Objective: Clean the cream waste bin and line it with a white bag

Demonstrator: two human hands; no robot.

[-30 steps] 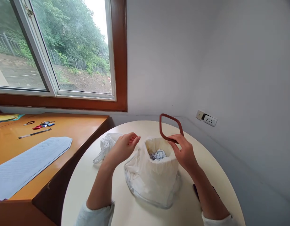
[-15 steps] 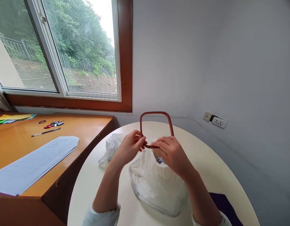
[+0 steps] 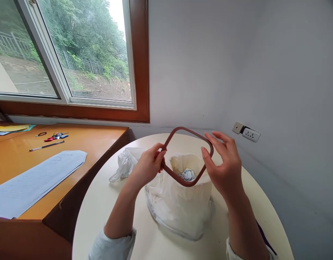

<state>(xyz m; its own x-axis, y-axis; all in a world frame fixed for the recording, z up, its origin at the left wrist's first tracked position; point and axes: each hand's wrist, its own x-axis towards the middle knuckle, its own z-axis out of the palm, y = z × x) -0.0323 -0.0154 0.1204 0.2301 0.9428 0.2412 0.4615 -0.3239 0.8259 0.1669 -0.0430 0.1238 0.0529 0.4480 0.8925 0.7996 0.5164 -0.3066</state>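
A brown rounded-square ring (image 3: pixel 175 174) is held up in the air, one corner toward my left hand (image 3: pixel 148 162). The thumb and fingers of that hand pinch this left corner. At the opposite corner, my right hand (image 3: pixel 223 162) has its fingers spread and its thumb apart from them; whether the fingertips touch the ring is unclear. Below and behind the ring stands a bin lined with a white plastic bag (image 3: pixel 182 206), its mouth facing up and the bag folded down over the outside. Crumpled paper-like waste (image 3: pixel 188 174) lies inside the bin.
The bin stands on a round cream table (image 3: pixel 101 216). Left of it lies a crumpled clear plastic bag (image 3: pixel 124 164). An adjoining wooden desk (image 3: pixel 101 139) holds papers (image 3: pixel 42 182), a pen (image 3: pixel 46 146) and keys (image 3: pixel 56 136). A wall socket (image 3: pixel 251 134) is at the right.
The ring has turned from upright to a diamond-like tilt. My right hand has let go of its lower side and moved right and up, fingers opening. The bin's mouth now shows.
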